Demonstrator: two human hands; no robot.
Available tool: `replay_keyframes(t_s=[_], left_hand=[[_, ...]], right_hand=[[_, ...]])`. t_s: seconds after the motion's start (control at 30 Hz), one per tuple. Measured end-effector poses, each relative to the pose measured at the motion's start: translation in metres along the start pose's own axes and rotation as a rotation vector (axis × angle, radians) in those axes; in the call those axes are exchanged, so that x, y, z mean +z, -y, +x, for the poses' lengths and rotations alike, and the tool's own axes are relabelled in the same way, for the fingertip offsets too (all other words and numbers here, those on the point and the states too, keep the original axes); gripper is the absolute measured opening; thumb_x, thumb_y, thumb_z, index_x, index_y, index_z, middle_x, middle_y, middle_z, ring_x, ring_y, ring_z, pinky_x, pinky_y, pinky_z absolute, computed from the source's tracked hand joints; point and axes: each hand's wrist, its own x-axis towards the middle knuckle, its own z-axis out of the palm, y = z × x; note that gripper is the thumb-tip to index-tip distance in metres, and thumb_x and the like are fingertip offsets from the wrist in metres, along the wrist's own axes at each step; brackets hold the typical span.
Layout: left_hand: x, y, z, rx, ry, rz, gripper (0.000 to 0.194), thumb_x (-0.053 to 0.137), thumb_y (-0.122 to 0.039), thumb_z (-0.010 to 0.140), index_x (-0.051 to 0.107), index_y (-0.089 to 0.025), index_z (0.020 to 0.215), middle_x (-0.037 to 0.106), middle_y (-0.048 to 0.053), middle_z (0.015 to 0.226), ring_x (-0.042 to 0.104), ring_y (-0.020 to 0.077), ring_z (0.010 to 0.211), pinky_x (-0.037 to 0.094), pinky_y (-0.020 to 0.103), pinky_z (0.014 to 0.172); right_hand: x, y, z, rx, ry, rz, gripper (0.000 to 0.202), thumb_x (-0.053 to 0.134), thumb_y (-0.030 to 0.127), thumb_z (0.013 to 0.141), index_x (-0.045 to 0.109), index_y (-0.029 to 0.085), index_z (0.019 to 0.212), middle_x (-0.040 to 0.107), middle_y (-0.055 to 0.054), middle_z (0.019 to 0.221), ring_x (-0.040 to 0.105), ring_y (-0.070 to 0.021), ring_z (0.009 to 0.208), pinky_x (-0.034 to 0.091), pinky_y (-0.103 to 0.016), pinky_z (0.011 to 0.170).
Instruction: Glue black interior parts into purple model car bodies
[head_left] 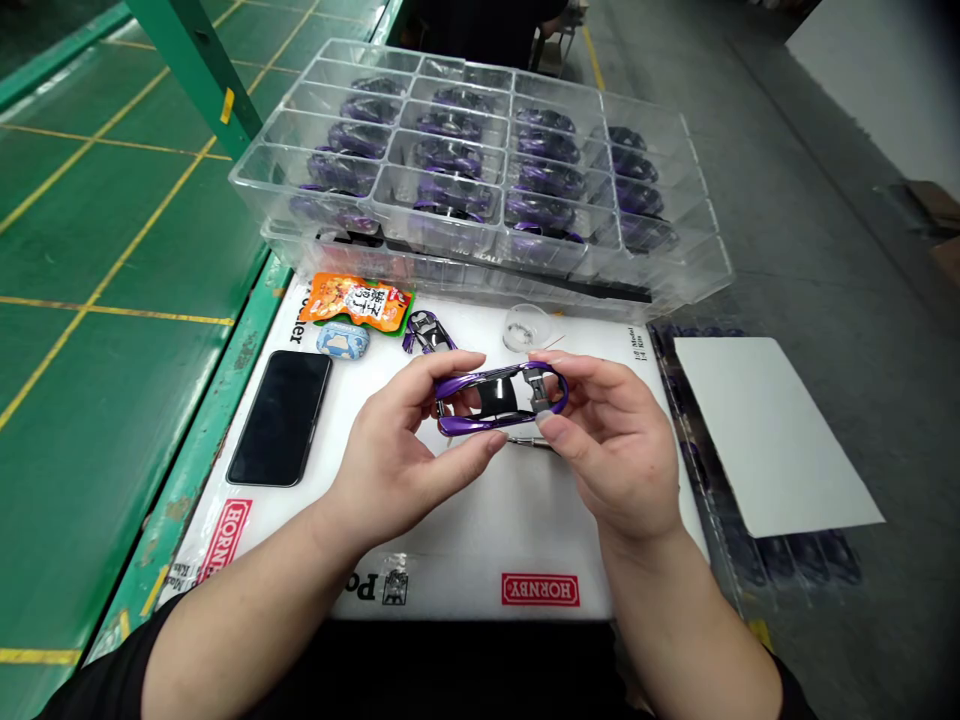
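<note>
Between my two hands I hold a purple toy car body (459, 424) with a black roof and grey inner parts, above the white printed board. My left hand (409, 440) grips its left end, thumb along the near side and fingers behind. At the right end, my right hand (619, 435) pinches the car near a grey part, thumb in front. A thin metal tool (529, 441) lies behind and below the car, partly hidden by my right hand. Beyond my left fingers rests another purple and black car part (429, 330).
A clear divided tray (502, 215) with many purple car bodies stands at the back. A black phone (281, 418), a blue patterned case (343, 341), an orange snack packet (358, 302) and a small clear dish (526, 328) lie on the board. To the right, a white sheet (772, 440) covers another tray.
</note>
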Motion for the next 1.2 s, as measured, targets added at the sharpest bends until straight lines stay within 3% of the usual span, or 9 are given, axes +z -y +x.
replay_keyframes(t_s=[0.27, 0.5, 0.67, 0.83, 0.97, 1.07, 1.2], left_hand=[[-0.008, 0.008, 0.0, 0.158, 0.036, 0.023, 0.06, 0.101, -0.025, 0.094, 0.076, -0.027, 0.149, 0.078, 0.01, 0.141, 0.078, 0.0254, 0.122, 0.065, 0.033, 0.105], [-0.022, 0.014, 0.006, 0.396, 0.041, 0.169, 0.069, 0.1, -0.012, 0.088, 0.076, -0.029, 0.15, 0.081, 0.009, 0.131, 0.078, 0.0243, 0.113, 0.064, 0.034, 0.101], [-0.025, 0.013, 0.007, 0.452, 0.05, 0.226, 0.072, 0.098, -0.009, 0.087, 0.076, -0.032, 0.151, 0.083, 0.007, 0.134, 0.08, 0.025, 0.116, 0.062, 0.036, 0.108], [-0.027, 0.011, 0.007, 0.419, 0.064, 0.25, 0.068, 0.097, -0.012, 0.088, 0.076, -0.032, 0.149, 0.084, 0.006, 0.13, 0.079, 0.0239, 0.112, 0.062, 0.035, 0.103], [-0.028, 0.013, 0.009, 0.339, 0.063, 0.26, 0.056, 0.095, -0.017, 0.093, 0.077, -0.03, 0.144, 0.082, 0.006, 0.124, 0.078, 0.0224, 0.106, 0.063, 0.033, 0.095], [-0.027, 0.015, 0.011, 0.334, 0.031, 0.314, 0.049, 0.094, -0.021, 0.095, 0.077, -0.028, 0.14, 0.082, 0.006, 0.122, 0.078, 0.0223, 0.104, 0.063, 0.033, 0.093], [-0.026, 0.015, 0.017, 0.405, 0.017, 0.433, 0.043, 0.092, -0.02, 0.094, 0.077, -0.026, 0.134, 0.083, 0.003, 0.113, 0.077, 0.0185, 0.09, 0.063, 0.031, 0.086]], right_hand=[[0.002, 0.003, -0.002, -0.121, 0.027, 0.056, 0.039, 0.094, 0.033, 0.104, 0.081, 0.037, 0.14, 0.082, -0.007, 0.152, 0.076, -0.0329, 0.142, 0.071, -0.046, 0.094], [-0.002, -0.001, -0.002, -0.337, 0.08, 0.037, 0.059, 0.093, 0.012, 0.102, 0.079, 0.039, 0.153, 0.081, -0.004, 0.157, 0.074, -0.0293, 0.146, 0.065, -0.042, 0.098], [-0.004, -0.005, -0.002, -0.339, 0.101, 0.025, 0.06, 0.094, 0.014, 0.102, 0.079, 0.041, 0.154, 0.081, -0.003, 0.156, 0.074, -0.0301, 0.147, 0.065, -0.043, 0.098], [-0.005, -0.008, -0.001, -0.296, 0.101, 0.009, 0.055, 0.096, 0.023, 0.103, 0.079, 0.041, 0.152, 0.081, -0.005, 0.155, 0.074, -0.032, 0.145, 0.066, -0.045, 0.097], [-0.003, -0.009, 0.003, -0.16, 0.088, 0.068, 0.045, 0.095, 0.039, 0.105, 0.081, 0.037, 0.148, 0.082, -0.007, 0.148, 0.079, -0.0279, 0.124, 0.067, -0.043, 0.098], [0.0, -0.01, 0.008, 0.076, 0.057, 0.186, 0.036, 0.096, 0.051, 0.103, 0.086, 0.029, 0.13, 0.085, -0.006, 0.118, 0.077, -0.0211, 0.097, 0.065, -0.036, 0.086], [0.002, -0.015, 0.015, 0.318, 0.095, 0.319, 0.044, 0.1, 0.062, 0.094, 0.081, 0.022, 0.102, 0.069, 0.001, 0.077, 0.057, -0.0133, 0.065, 0.046, -0.028, 0.06]])
